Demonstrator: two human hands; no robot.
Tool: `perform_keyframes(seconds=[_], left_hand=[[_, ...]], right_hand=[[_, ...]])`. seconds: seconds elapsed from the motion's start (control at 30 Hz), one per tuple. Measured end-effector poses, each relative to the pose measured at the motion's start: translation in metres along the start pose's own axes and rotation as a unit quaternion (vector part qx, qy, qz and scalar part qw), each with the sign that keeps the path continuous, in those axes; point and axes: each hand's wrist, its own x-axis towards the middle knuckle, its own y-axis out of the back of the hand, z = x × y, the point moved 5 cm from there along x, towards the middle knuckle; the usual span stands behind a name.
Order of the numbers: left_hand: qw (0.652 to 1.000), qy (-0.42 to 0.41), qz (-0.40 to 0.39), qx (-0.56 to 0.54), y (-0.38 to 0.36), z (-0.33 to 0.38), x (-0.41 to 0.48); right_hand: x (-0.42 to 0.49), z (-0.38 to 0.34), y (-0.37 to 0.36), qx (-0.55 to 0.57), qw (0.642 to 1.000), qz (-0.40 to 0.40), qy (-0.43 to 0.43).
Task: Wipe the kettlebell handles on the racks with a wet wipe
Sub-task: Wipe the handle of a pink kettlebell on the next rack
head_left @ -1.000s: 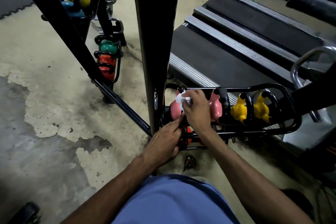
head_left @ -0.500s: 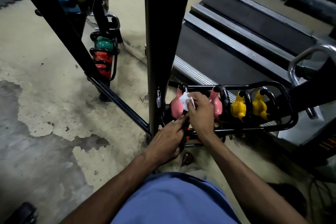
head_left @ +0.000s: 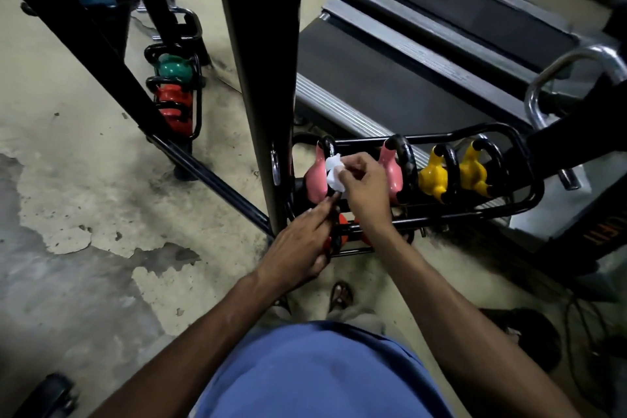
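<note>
A low black rack (head_left: 529,193) holds two pink kettlebells and two yellow ones (head_left: 432,178). My right hand (head_left: 364,188) pinches a white wet wipe (head_left: 334,173) against the black handle of the left pink kettlebell (head_left: 315,180). My left hand (head_left: 300,249) reaches in below it, its extended fingers touching the lower part of that handle near the wipe. The second pink kettlebell (head_left: 392,170) sits just right of my right hand. Orange kettlebells on the tier below are mostly hidden by my hands.
A thick black upright post (head_left: 268,78) stands right beside the rack's left end. A second rack with green (head_left: 173,66) and red kettlebells is at the back left. A treadmill (head_left: 424,54) lies behind the rack. Worn concrete floor (head_left: 84,180) spreads to the left.
My right hand with the wipe has slid slightly along the left pink kettlebell's handle. My left hand has stayed under it. The view has shifted a little.
</note>
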Motion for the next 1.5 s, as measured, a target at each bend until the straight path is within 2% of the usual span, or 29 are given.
perform_keyframes(seconds=[0.03, 0.07, 0.1, 0.17, 0.2, 0.27, 0.37, 0.43, 0.5, 0.7, 0.77, 0.83, 0.93, 0.97, 1.0, 1.07, 1.1, 1.13, 1.17, 1.23, 1.33, 1.43, 1.5], left_hand=[[1.000, 0.009, -0.005, -0.004, -0.002, 0.000, 0.000], [1.000, 0.017, -0.008, -0.004, -0.005, 0.000, 0.001], [1.000, 0.028, -0.012, 0.001, -0.007, 0.000, 0.002], [0.998, 0.046, -0.029, 0.023, -0.013, 0.002, 0.004], [0.997, 0.056, -0.033, 0.034, -0.014, 0.004, 0.005], [0.996, 0.073, -0.019, 0.040, -0.012, 0.009, 0.006], [0.996, 0.079, 0.026, 0.025, -0.006, 0.019, 0.006], [0.995, 0.088, 0.035, 0.015, -0.006, 0.024, 0.005], [0.994, 0.100, 0.035, 0.035, -0.010, 0.024, 0.005], [0.987, 0.138, 0.046, 0.070, -0.016, 0.033, 0.008], [0.985, 0.149, 0.054, 0.074, -0.020, 0.034, 0.008], [0.983, 0.162, 0.057, 0.071, -0.024, 0.033, 0.008], [0.980, 0.177, 0.057, 0.064, -0.022, 0.038, 0.010], [0.980, 0.181, 0.058, 0.059, -0.019, 0.040, 0.010], [0.980, 0.184, 0.059, 0.054, -0.016, 0.041, 0.010], [0.981, 0.182, 0.060, 0.039, -0.014, 0.042, 0.010], [0.982, 0.179, 0.060, 0.026, -0.014, 0.042, 0.010], [0.982, 0.177, 0.062, 0.013, -0.014, 0.042, 0.009], [0.982, 0.175, 0.065, 0.004, -0.014, 0.041, 0.008], [0.983, 0.170, 0.071, 0.003, -0.014, 0.040, 0.007], [0.985, 0.155, 0.075, 0.004, -0.013, 0.039, 0.005], [0.974, 0.183, 0.129, -0.019, -0.010, 0.032, 0.000], [0.955, 0.232, 0.182, -0.034, -0.004, 0.022, -0.002]], right_hand=[[-0.003, -0.008, -0.002, -0.068, 0.993, -0.012, 0.092], [-0.006, -0.016, -0.005, -0.148, 0.971, -0.042, 0.181], [-0.007, -0.024, -0.011, -0.241, 0.930, -0.083, 0.265], [-0.003, -0.032, -0.024, -0.412, 0.811, -0.148, 0.388], [0.002, -0.037, -0.029, -0.470, 0.755, -0.181, 0.419], [0.012, -0.044, -0.038, -0.545, 0.675, -0.257, 0.426], [0.019, -0.051, -0.040, -0.604, 0.586, -0.354, 0.408], [0.020, -0.059, -0.034, -0.601, 0.557, -0.357, 0.448], [0.021, -0.064, -0.031, -0.591, 0.546, -0.335, 0.490], [0.019, -0.061, -0.047, -0.651, 0.505, -0.418, 0.381], [0.020, -0.068, -0.044, -0.628, 0.509, -0.414, 0.419], [0.024, -0.076, -0.037, -0.591, 0.520, -0.376, 0.488], [0.031, -0.074, -0.023, -0.513, 0.596, -0.318, 0.530], [0.032, -0.069, -0.016, -0.489, 0.639, -0.295, 0.516], [0.033, -0.060, -0.008, -0.454, 0.696, -0.269, 0.486], [0.028, -0.037, 0.010, -0.319, 0.842, -0.221, 0.376], [0.024, -0.022, 0.016, -0.233, 0.901, -0.205, 0.303], [0.021, -0.010, 0.020, -0.151, 0.941, -0.192, 0.233], [0.019, 0.002, 0.020, -0.079, 0.966, -0.183, 0.162], [0.018, 0.016, 0.015, 0.064, 0.980, -0.189, 0.018], [0.014, 0.020, 0.008, 0.196, 0.955, -0.200, -0.098], [0.009, 0.023, 0.009, 0.215, 0.950, -0.203, -0.104], [0.006, 0.020, 0.014, 0.129, 0.975, -0.177, -0.022]])
